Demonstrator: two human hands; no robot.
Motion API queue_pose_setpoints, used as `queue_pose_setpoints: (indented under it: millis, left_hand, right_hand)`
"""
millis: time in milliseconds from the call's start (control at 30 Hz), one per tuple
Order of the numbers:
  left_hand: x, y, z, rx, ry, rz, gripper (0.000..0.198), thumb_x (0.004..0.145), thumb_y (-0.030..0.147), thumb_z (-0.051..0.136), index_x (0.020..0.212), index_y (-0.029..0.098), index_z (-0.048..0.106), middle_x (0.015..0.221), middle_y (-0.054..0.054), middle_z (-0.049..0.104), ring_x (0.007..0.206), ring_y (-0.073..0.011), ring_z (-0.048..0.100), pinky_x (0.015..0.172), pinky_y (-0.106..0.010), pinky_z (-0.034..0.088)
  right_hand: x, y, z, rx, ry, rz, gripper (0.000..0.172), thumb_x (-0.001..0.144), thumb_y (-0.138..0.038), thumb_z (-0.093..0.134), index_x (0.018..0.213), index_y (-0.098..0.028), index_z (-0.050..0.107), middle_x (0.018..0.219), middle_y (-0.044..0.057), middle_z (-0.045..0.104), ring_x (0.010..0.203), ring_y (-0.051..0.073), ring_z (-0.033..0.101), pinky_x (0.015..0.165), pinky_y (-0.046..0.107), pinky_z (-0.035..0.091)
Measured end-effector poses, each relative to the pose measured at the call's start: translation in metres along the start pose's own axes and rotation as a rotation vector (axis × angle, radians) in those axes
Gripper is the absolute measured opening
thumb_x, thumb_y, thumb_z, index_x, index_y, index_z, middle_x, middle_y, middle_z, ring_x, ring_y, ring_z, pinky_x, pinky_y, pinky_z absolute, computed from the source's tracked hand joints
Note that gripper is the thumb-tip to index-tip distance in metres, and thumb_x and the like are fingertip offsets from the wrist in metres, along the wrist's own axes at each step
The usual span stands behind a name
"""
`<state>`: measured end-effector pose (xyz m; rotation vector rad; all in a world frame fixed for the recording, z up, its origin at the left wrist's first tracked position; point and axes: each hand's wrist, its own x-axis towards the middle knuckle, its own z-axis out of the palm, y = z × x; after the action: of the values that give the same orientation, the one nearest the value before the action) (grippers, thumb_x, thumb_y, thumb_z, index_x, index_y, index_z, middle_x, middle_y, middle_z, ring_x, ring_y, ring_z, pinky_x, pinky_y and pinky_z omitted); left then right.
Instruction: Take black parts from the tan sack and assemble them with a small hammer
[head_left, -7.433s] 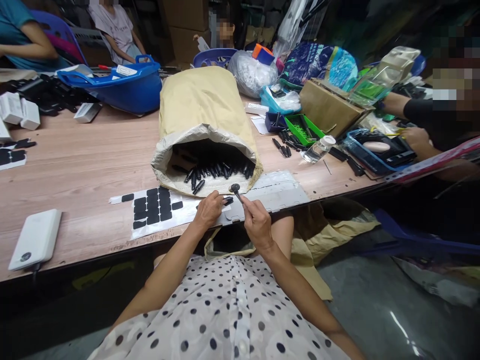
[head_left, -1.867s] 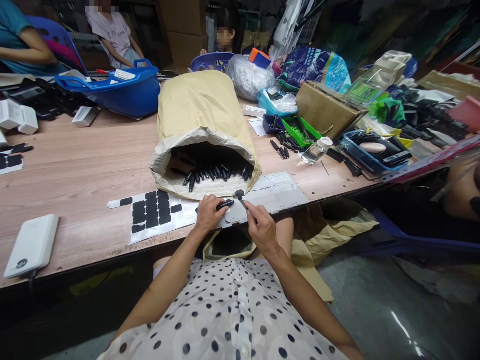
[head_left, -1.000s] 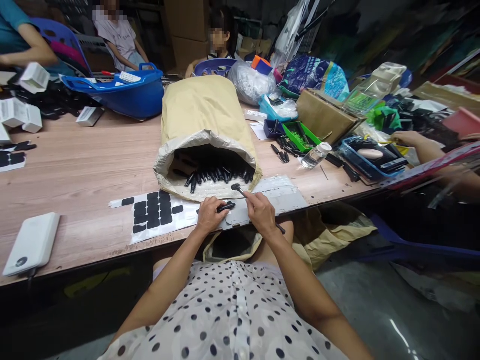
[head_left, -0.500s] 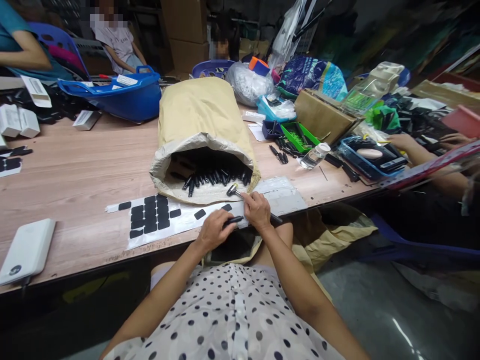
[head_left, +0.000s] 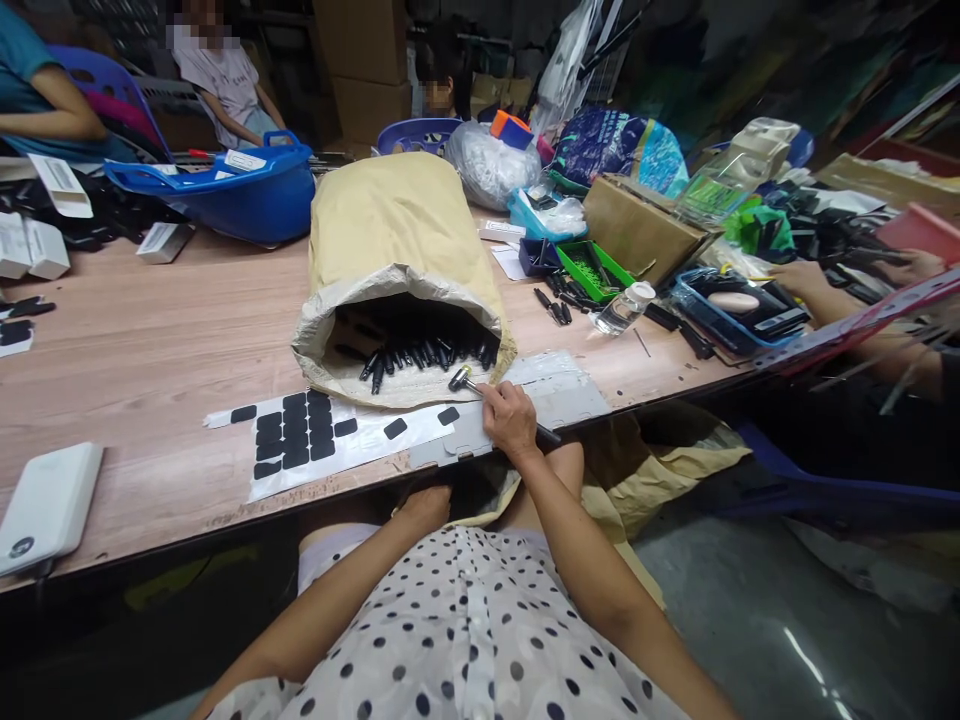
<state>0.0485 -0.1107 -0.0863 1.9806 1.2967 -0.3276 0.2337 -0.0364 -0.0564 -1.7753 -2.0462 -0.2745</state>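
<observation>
My right hand (head_left: 511,420) is closed around a small hammer (head_left: 460,379) at the table's front edge. Its metal head points left and its dark handle end sticks out on the right. Below the edge, my left hand (head_left: 425,507) is at the mouth of a paper sack (head_left: 491,513) on my lap; its fingers are hidden. Under the hammer lies a grey flat board (head_left: 555,385). Left of it is a white sheet (head_left: 283,482) with several black rounded patches (head_left: 296,428). A large tan sack (head_left: 401,215) lies behind, its mouth showing many black tapered pieces (head_left: 420,353).
On the left are a white power bank (head_left: 51,505) and a blue basin (head_left: 225,205). At right stand a green tray (head_left: 592,270), a clear bottle (head_left: 625,308), a cardboard box (head_left: 645,228) and a blue basket (head_left: 731,310). Other people sit around the table.
My left hand has moved down from the board, where it held a black tapered piece, to the lap sack below the edge. The right hand keeps the hammer in nearly the same place.
</observation>
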Motion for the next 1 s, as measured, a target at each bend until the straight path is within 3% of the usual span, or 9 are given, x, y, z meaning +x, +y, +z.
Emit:
queue_pose_setpoints:
  millis: [167, 300, 433, 533, 600, 700, 833, 933, 1000]
  left_hand:
    - [-0.009, 0.012, -0.012, -0.021, 0.0, 0.055, 0.021, 0.083, 0.022, 0.062, 0.1, 0.022, 0.074, 0.106, -0.01, 0.077, 0.101, -0.027, 0.072, 0.082, -0.032, 0.054]
    - [-0.025, 0.027, -0.057, -0.177, 0.089, 0.158, 0.019, 0.086, 0.036, 0.062, 0.09, 0.022, 0.074, 0.082, -0.005, 0.075, 0.079, -0.0223, 0.07, 0.069, -0.03, 0.05]
    - [-0.034, 0.023, -0.117, -0.26, 0.429, -0.037, 0.028, 0.092, 0.043, 0.054, 0.09, 0.022, 0.073, 0.076, -0.003, 0.072, 0.071, -0.0206, 0.067, 0.064, -0.029, 0.048]
    - [-0.027, 0.007, -0.151, -0.171, 0.761, -0.323, 0.025, 0.094, 0.038, 0.055, 0.101, 0.02, 0.07, 0.096, -0.008, 0.074, 0.09, -0.0249, 0.069, 0.073, -0.032, 0.051]
    - [-0.018, -0.005, -0.164, -0.11, 0.875, -0.475, 0.026, 0.092, 0.037, 0.06, 0.106, 0.018, 0.069, 0.112, -0.014, 0.071, 0.106, -0.0296, 0.067, 0.082, -0.036, 0.053]
    - [-0.004, -0.017, -0.173, -0.125, 0.84, -0.63, 0.032, 0.087, 0.04, 0.067, 0.107, 0.015, 0.068, 0.118, -0.018, 0.069, 0.111, -0.034, 0.066, 0.088, -0.041, 0.053]
    - [0.0, -0.024, -0.174, -0.161, 0.751, -0.677, 0.022, 0.087, 0.031, 0.065, 0.1, 0.015, 0.071, 0.109, -0.018, 0.071, 0.105, -0.0349, 0.068, 0.085, -0.042, 0.053]
    - [-0.008, -0.026, -0.164, -0.149, 0.858, -0.589, 0.017, 0.086, 0.03, 0.063, 0.096, 0.018, 0.071, 0.103, -0.015, 0.071, 0.099, -0.0339, 0.068, 0.08, -0.042, 0.053]
    - [-0.011, -0.023, -0.15, -0.132, 0.957, -0.407, 0.016, 0.087, 0.031, 0.063, 0.095, 0.02, 0.07, 0.1, -0.011, 0.07, 0.096, -0.0307, 0.066, 0.078, -0.039, 0.053]
  right_hand:
    - [0.001, 0.0, -0.001, -0.005, 0.018, 0.0, 0.037, 0.091, -0.015, 0.051, 0.117, -0.027, 0.074, 0.087, 0.007, 0.06, 0.083, 0.021, 0.047, 0.074, 0.03, 0.035]
    - [0.0, 0.001, 0.0, -0.014, 0.034, -0.007, 0.037, 0.09, -0.014, 0.051, 0.116, -0.026, 0.074, 0.086, 0.006, 0.06, 0.083, 0.021, 0.047, 0.073, 0.03, 0.035]
    - [-0.001, 0.001, 0.002, -0.01, 0.044, -0.013, 0.036, 0.09, -0.015, 0.051, 0.116, -0.026, 0.074, 0.085, 0.006, 0.058, 0.082, 0.021, 0.045, 0.073, 0.03, 0.034]
    - [-0.001, 0.001, 0.004, -0.001, 0.061, -0.02, 0.036, 0.089, -0.015, 0.052, 0.116, -0.026, 0.073, 0.085, 0.006, 0.057, 0.082, 0.021, 0.045, 0.072, 0.03, 0.034]
    - [-0.001, 0.001, 0.004, 0.005, 0.064, -0.024, 0.036, 0.089, -0.015, 0.052, 0.116, -0.027, 0.073, 0.085, 0.007, 0.057, 0.083, 0.021, 0.044, 0.073, 0.03, 0.034]
    - [-0.001, 0.001, 0.004, 0.007, 0.058, -0.023, 0.037, 0.089, -0.015, 0.051, 0.116, -0.027, 0.073, 0.086, 0.007, 0.057, 0.083, 0.022, 0.045, 0.074, 0.03, 0.035]
    - [-0.001, 0.0, 0.004, 0.012, 0.063, -0.015, 0.036, 0.09, -0.015, 0.051, 0.115, -0.028, 0.073, 0.087, 0.007, 0.057, 0.083, 0.022, 0.045, 0.074, 0.03, 0.035]
    - [-0.001, 0.0, 0.003, 0.019, 0.064, -0.011, 0.036, 0.09, -0.015, 0.051, 0.115, -0.027, 0.073, 0.086, 0.007, 0.057, 0.083, 0.021, 0.045, 0.074, 0.03, 0.035]
    - [-0.001, 0.0, 0.003, 0.022, 0.058, -0.01, 0.036, 0.09, -0.015, 0.051, 0.115, -0.027, 0.073, 0.086, 0.006, 0.057, 0.083, 0.021, 0.045, 0.074, 0.03, 0.035]
